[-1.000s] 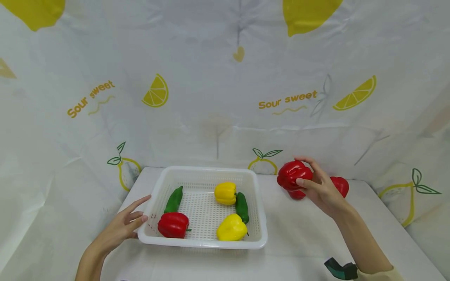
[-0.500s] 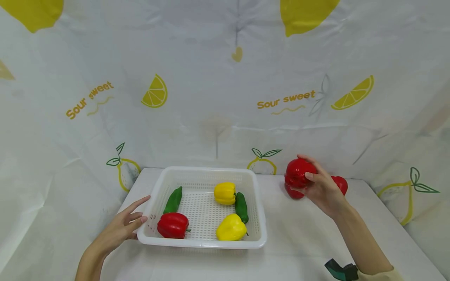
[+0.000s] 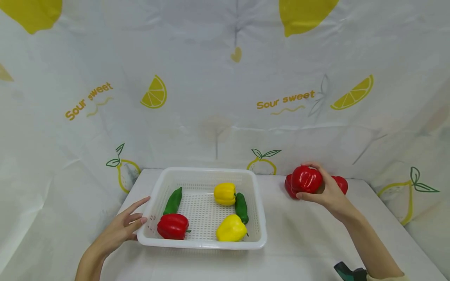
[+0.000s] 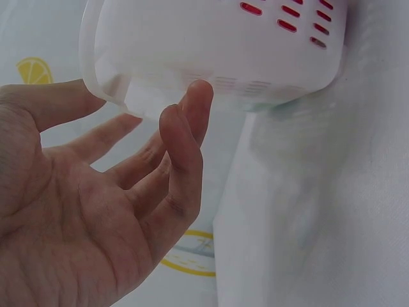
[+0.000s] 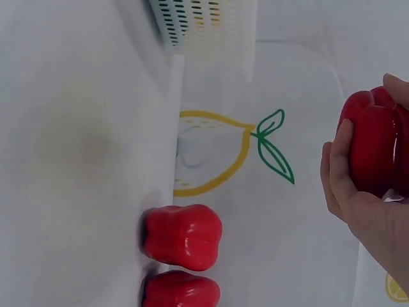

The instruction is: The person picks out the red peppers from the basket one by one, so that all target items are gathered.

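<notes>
My right hand (image 3: 334, 199) grips a red bell pepper (image 3: 307, 179) above the right side of the table, thumb at its lower front and fingers over the top. Behind it a second red bell pepper (image 3: 289, 186) is partly hidden; a third red bell pepper (image 3: 341, 184) shows past the hand. In the right wrist view, the held pepper (image 5: 374, 150) is apart from the two lying ones. My left hand (image 3: 117, 232) has loosely spread fingers at the left side of a white plastic basket (image 3: 202, 244). The left wrist view shows its thumb at the basket's rim (image 4: 89, 51).
Inside the basket lie a red bell pepper (image 3: 173, 226), two yellow bell peppers (image 3: 225, 194) and two green peppers (image 3: 241, 207). The white table (image 3: 299, 242) meets a lemon-printed backdrop (image 3: 197, 128) at its far edge.
My right hand has shifted slightly right with the red bell pepper, turning it, and has lowered over the last half second. The left hand and the basket have stayed put.
</notes>
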`<state>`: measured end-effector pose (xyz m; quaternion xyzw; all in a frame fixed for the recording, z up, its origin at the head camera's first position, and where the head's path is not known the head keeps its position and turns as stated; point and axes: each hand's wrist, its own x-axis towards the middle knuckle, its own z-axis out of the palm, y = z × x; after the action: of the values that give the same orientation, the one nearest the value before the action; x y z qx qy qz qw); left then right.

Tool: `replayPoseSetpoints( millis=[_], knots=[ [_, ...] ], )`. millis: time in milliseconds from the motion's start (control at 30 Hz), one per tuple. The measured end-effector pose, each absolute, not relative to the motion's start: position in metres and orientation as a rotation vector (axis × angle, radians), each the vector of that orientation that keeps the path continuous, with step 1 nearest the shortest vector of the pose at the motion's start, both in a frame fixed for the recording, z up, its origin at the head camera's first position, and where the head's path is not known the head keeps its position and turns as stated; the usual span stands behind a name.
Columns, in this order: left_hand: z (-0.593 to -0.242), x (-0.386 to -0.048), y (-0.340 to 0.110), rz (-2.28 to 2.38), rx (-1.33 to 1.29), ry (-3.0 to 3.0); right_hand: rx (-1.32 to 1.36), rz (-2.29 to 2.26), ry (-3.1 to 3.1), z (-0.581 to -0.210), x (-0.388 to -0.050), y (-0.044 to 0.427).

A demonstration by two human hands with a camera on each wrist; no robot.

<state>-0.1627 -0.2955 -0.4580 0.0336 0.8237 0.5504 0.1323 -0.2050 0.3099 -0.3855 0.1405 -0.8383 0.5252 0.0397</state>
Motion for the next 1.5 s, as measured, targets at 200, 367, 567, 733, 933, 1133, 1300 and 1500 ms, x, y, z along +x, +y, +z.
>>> replayPoseSetpoints(
  millis=[200, 367, 567, 733, 933, 1133, 1300, 1500],
  knots=[
    [-0.458, -0.162, -0.296, 1.601, 0.099, 2.386, 0.537, 1.569, -2.603, -0.390, -0.202, 0.319],
    [-0.458, -0.162, -0.296, 1.605, 0.107, 2.384, 0.492, 1.479, -2.696, -0.396, -0.200, 0.326],
    [-0.459, -0.162, -0.295, 1.594, 0.099, 2.397, 0.480, 1.374, -2.771, -0.404, -0.200, 0.336],
    [-0.458, -0.161, -0.295, 1.591, 0.097, 2.399, 0.533, 1.419, -2.819, -0.413, -0.204, 0.345],
    [-0.456, -0.161, -0.296, 1.597, 0.102, 2.390, 0.570, 1.502, -2.900, -0.427, -0.209, 0.355],
    [-0.455, -0.161, -0.295, 1.591, 0.098, 2.392, 0.589, 1.528, -2.959, -0.440, -0.216, 0.362],
    [-0.455, -0.161, -0.294, 1.581, 0.087, 2.404, 0.573, 1.509, -2.968, -0.447, -0.220, 0.364],
    [-0.456, -0.161, -0.294, 1.571, 0.084, 2.415, 0.545, 1.496, -2.995, -0.455, -0.224, 0.368]
  ],
)
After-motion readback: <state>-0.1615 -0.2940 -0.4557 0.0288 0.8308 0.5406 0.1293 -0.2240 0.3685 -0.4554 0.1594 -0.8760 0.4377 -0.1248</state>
